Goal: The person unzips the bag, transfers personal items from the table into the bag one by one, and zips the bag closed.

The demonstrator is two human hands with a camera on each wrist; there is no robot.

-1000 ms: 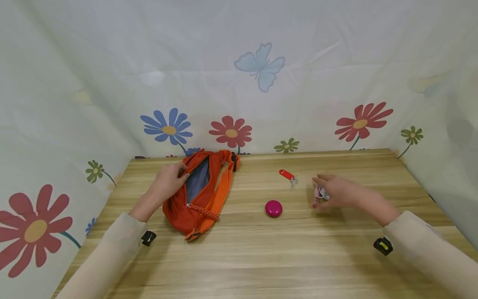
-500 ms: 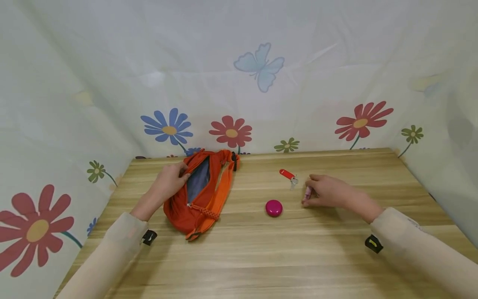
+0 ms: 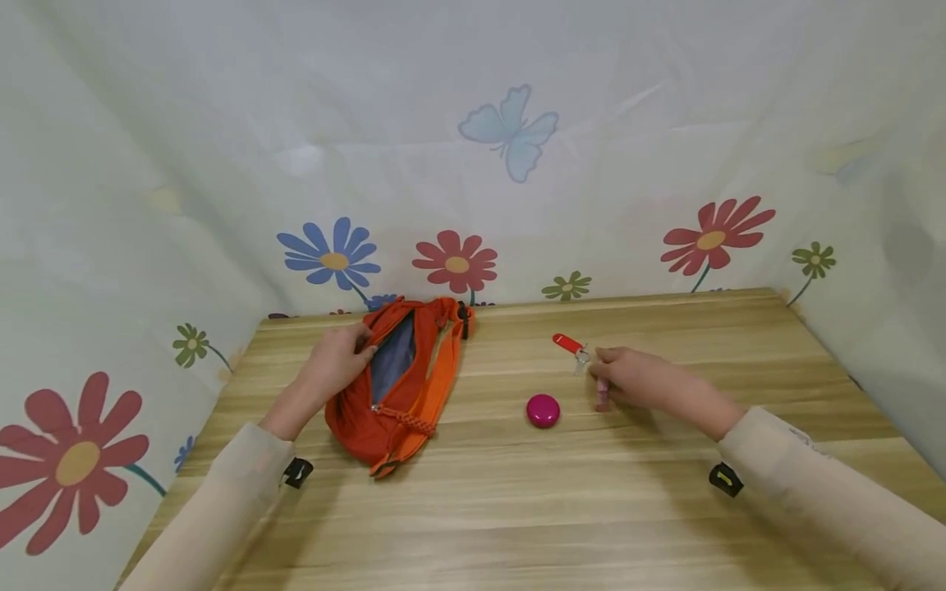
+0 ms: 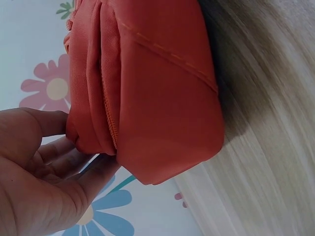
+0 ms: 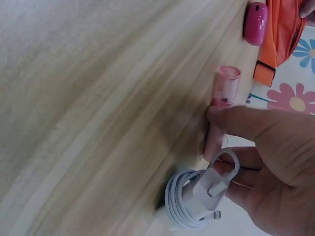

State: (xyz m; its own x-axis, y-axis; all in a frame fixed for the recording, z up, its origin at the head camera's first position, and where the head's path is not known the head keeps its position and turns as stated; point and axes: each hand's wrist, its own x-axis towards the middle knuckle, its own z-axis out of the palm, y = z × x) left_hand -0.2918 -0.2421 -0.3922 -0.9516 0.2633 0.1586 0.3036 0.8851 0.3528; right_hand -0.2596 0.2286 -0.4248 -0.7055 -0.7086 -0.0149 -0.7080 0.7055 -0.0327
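Note:
At the table's left, an orange-red waist bag (image 3: 355, 423) lies with its main zip undone, showing a grey lining. My left hand (image 3: 332, 365) pinches the bag's edge near the opening; in the left wrist view, the thumb and fingers (image 4: 98, 177) grip the fabric. Over the table's right half, my right hand (image 3: 643, 377) pinches a slim pink tube (image 5: 215, 140) with a see-through end. Close against the same hand's fingers is a white charger (image 5: 197, 196) with its cable coiled round it; the head view hides it. Whether those fingers grip the charger is unclear.
A round magenta case (image 3: 543, 411) lies between the bag and my right hand. Just beyond my right fingertips are a key (image 3: 581, 361) and its red tag (image 3: 567, 343). A flower-printed curtain (image 3: 628, 164) closes off the table's back.
My right hand has moved left, towards the key, bringing the pink tube along; the tube has turned more upright. The charger has gone from sight in the head view. My left hand stays on the bag.

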